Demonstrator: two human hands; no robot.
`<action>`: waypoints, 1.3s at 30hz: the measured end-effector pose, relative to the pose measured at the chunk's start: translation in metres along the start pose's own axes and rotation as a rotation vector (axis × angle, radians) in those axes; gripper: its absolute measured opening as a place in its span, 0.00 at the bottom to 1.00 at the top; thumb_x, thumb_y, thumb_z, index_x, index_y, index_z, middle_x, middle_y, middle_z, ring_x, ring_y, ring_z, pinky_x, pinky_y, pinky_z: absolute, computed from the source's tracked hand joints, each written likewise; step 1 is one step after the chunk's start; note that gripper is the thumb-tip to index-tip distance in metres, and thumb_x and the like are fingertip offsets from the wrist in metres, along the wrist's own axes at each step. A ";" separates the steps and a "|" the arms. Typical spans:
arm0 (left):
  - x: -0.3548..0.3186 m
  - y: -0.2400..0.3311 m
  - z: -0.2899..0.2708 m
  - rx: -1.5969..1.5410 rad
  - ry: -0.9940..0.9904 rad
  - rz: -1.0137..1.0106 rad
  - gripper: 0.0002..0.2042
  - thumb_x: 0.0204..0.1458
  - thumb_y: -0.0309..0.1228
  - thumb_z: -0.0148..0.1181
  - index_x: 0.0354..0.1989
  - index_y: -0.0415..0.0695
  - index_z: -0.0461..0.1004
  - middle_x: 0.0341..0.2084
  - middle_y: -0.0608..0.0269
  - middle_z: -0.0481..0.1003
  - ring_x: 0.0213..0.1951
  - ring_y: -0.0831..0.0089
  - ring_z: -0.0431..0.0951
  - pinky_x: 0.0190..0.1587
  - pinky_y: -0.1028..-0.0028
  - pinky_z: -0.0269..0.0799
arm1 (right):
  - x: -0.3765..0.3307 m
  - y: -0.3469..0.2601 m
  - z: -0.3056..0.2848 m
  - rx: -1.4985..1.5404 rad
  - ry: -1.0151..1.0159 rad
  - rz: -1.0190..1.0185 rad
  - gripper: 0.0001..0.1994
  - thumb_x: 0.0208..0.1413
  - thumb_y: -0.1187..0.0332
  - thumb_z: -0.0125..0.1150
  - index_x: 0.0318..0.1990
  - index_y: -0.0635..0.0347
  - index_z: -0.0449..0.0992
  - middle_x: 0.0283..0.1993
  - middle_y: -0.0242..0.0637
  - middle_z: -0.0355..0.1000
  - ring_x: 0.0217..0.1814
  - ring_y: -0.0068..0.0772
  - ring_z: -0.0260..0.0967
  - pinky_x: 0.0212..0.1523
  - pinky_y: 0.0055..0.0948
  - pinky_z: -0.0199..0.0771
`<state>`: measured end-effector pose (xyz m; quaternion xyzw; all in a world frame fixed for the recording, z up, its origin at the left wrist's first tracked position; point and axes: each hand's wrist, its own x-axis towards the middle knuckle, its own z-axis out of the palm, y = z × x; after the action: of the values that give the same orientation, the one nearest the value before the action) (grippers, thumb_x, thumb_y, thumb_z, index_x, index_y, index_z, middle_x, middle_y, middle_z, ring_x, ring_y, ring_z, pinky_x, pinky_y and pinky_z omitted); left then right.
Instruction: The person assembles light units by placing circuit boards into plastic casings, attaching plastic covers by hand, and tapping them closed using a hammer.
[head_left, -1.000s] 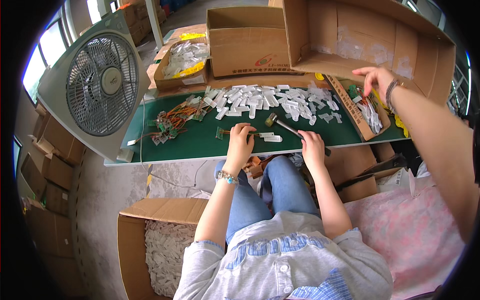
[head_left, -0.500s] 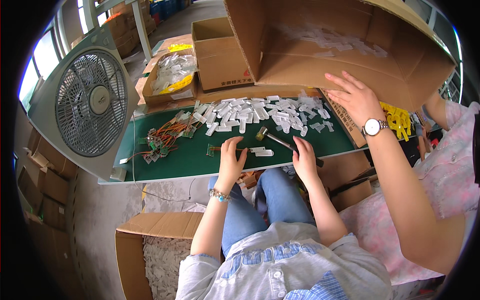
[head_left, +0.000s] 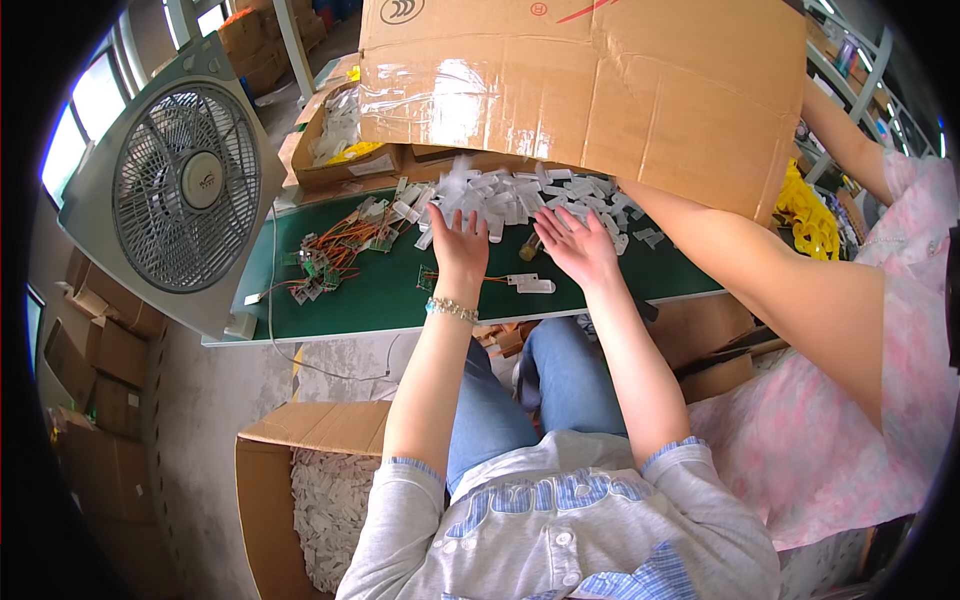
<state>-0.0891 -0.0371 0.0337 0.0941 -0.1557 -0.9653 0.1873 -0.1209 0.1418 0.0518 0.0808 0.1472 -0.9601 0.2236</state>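
My left hand is open with its palm up and fingers apart, at the near side of a heap of white plastic cases. Beside it, my right hand is likewise open, palm up, holding nothing. Above the heap a large cardboard carton is tipped over, and blurred clear pieces drop beneath its left part. A hammer's head shows between my hands; my right hand and forearm hide most of its handle. Between my forearms lie a small white case and a wired piece.
Circuit boards with orange wires are bunched on the green tabletop. A grey fan stands at the left. Another person's arm reaches under the carton. A box of white pieces is by my left side.
The other person has tipped the carton over and leftward above the table, and clear pieces now fall out. Both my hands have risen forward and turned palm up; my right hand has left the hammer.
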 end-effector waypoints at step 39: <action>-0.061 0.049 -0.046 1.865 -0.271 0.954 0.08 0.48 0.18 0.59 0.37 0.41 0.77 0.41 0.58 0.74 0.47 0.56 0.71 0.51 0.60 0.67 | 0.088 0.070 0.025 -2.710 -0.415 -0.605 0.25 0.48 0.57 0.69 0.56 0.48 0.73 0.57 0.41 0.68 0.58 0.48 0.65 0.52 0.45 0.73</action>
<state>-0.0062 -0.0682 0.0149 0.0211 -0.8764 -0.2925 0.3820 -0.1695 0.0380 0.0385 -0.3705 0.9230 -0.0786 -0.0686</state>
